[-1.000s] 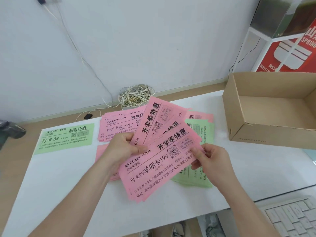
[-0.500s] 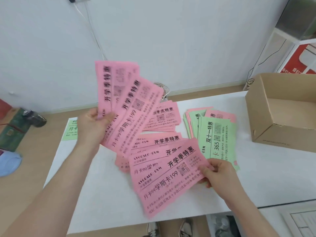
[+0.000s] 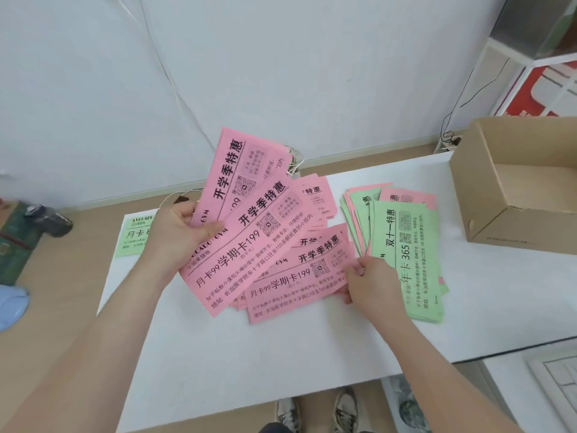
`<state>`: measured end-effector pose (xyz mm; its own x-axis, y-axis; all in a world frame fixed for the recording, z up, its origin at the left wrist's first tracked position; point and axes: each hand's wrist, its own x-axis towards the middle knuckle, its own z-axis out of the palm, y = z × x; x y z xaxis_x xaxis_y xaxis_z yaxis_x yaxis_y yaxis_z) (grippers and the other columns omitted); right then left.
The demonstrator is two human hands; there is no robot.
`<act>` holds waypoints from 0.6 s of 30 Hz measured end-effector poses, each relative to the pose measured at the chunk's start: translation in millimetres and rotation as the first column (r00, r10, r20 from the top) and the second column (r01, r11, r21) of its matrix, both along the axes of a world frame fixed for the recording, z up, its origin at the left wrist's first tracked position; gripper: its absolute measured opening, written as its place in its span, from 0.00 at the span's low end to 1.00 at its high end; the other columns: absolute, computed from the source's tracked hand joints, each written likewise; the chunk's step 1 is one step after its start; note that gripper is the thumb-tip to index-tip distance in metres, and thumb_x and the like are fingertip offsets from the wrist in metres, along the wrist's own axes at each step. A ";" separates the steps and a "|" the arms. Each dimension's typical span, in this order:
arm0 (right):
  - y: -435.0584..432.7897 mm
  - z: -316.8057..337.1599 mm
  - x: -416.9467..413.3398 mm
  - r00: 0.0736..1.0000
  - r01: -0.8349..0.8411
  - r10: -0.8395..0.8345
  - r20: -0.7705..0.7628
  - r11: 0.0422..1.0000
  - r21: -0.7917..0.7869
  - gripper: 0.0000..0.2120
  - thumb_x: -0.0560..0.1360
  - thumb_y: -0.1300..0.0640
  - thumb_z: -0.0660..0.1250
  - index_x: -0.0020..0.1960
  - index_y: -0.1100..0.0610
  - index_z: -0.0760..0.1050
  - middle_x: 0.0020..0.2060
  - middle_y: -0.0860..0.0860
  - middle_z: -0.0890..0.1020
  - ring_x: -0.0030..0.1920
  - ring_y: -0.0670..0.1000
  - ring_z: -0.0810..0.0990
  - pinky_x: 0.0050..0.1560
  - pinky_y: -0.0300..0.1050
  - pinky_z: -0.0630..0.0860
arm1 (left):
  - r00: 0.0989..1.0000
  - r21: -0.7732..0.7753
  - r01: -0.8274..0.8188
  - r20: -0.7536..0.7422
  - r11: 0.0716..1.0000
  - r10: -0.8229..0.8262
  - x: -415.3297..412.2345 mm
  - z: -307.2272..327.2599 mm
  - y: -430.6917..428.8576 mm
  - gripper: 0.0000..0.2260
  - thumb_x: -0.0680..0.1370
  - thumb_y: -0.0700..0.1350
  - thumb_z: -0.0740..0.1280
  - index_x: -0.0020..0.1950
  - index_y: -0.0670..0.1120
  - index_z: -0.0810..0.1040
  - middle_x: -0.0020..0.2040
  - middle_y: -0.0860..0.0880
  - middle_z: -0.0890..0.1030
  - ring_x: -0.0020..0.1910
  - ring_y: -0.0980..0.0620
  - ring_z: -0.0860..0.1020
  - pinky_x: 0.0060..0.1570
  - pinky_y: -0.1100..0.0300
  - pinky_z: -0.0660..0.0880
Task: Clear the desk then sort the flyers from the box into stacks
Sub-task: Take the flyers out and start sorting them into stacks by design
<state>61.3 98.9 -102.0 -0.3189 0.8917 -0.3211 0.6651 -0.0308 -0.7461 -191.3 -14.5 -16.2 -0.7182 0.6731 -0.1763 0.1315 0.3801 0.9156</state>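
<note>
The white table (image 3: 218, 354) carries an open cardboard box (image 3: 530, 189) at right, with a green-topped flyer pile (image 3: 406, 260) near it. The left hand (image 3: 178, 235) grips two fanned pink flyers (image 3: 246, 220); the right hand (image 3: 371, 282) pinches the top flyer (image 3: 296, 279) of a pink stack (image 3: 307, 242).

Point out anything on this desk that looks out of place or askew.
The right-hand pile is unsorted: stray pink flyers poke out among green ones, and its edges are splayed. The pink stack pinched by the right hand is fanned, not squared.
</note>
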 end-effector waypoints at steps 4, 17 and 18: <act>-3.6 -6.7 -2.2 0.989 -0.050 0.029 0.144 0.988 0.148 0.13 0.78 0.48 0.59 0.40 0.55 0.71 0.32 0.52 0.80 0.34 0.56 0.80 0.40 0.51 0.78 | 0.991 -0.159 0.112 -0.057 0.981 -0.123 -3.0 -3.6 -1.9 0.09 0.69 0.36 0.75 0.45 0.48 0.82 0.37 0.52 0.85 0.33 0.54 0.83 0.32 0.63 0.78; -29.6 11.4 9.3 0.839 -0.488 0.356 0.412 0.828 0.277 0.49 0.69 0.41 0.71 0.76 0.44 0.41 0.74 0.52 0.52 0.73 0.54 0.53 0.70 0.52 0.60 | 0.563 -0.648 0.502 -0.257 0.572 -0.785 9.9 -69.8 62.3 0.29 0.71 0.48 0.74 0.71 0.53 0.69 0.67 0.51 0.74 0.65 0.50 0.71 0.60 0.60 0.67; -33.8 9.5 5.5 0.762 -0.582 0.421 0.492 0.778 0.236 0.54 0.66 0.37 0.71 0.75 0.42 0.35 0.76 0.51 0.43 0.76 0.54 0.43 0.73 0.56 0.51 | 0.515 -0.663 0.495 -0.296 0.562 -0.804 10.9 -72.0 62.3 0.29 0.72 0.50 0.73 0.71 0.53 0.68 0.66 0.51 0.74 0.64 0.50 0.71 0.59 0.59 0.67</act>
